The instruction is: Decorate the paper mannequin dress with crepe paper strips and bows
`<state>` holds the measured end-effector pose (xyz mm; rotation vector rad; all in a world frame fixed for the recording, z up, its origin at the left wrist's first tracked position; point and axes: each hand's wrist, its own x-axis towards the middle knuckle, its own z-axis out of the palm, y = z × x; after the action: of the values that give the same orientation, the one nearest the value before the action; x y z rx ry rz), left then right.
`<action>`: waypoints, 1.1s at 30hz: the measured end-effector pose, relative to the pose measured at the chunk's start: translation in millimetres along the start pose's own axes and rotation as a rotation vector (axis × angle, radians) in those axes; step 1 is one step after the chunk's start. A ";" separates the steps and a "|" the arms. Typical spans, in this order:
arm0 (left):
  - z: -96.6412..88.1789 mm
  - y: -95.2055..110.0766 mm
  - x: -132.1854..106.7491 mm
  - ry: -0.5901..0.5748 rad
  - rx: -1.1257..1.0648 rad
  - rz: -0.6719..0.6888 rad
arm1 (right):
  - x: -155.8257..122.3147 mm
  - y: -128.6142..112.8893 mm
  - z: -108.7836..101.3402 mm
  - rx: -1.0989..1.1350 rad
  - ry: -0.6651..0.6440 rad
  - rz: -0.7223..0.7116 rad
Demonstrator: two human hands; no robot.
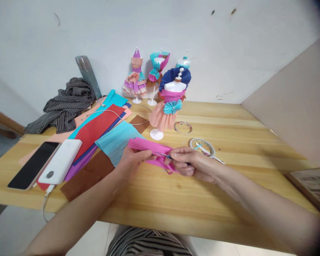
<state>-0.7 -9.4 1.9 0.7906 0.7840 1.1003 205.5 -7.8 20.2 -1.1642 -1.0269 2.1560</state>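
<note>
My left hand [133, 157] pinches a strip of bright pink crepe paper [149, 145] above the front of the table. In my right hand [188, 160] is a small pair of scissors [164, 155], its handles mostly hidden by my fingers. The blades point left, lying against the pink paper close to my left fingertips. A narrow piece of the paper hangs below the right hand. Just beyond the hands stands a white mini dress form [173, 87] in a pink and peach paper dress with a blue paper rosette [172, 106].
Several more dressed forms [135, 71] stand by the wall. Coloured paper sheets [98, 124], a white power bank [60, 161], a phone [33, 165] and striped cloth [69, 103] lie left, near a bottle [88, 74]. Tape rolls [212, 151] sit right.
</note>
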 end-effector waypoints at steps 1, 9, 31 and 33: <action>-0.5 -0.3 0.4 -0.006 -0.006 -0.007 | -0.6 -0.7 -0.3 0.013 -0.012 0.003; -4.6 -2.1 2.5 -0.021 0.001 -0.036 | -2.6 -3.9 -3.2 0.022 -0.069 0.051; -4.5 0.4 1.2 -0.153 0.085 -0.002 | -8.2 -3.8 -6.4 -0.009 -0.065 0.032; -5.1 0.3 1.3 -0.149 0.098 -0.004 | -7.0 -3.6 -4.1 -0.008 -0.060 0.029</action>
<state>-4.9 -7.2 -0.6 0.9423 0.7165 0.9930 212.9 -9.0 25.0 -1.1303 -1.0518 2.2238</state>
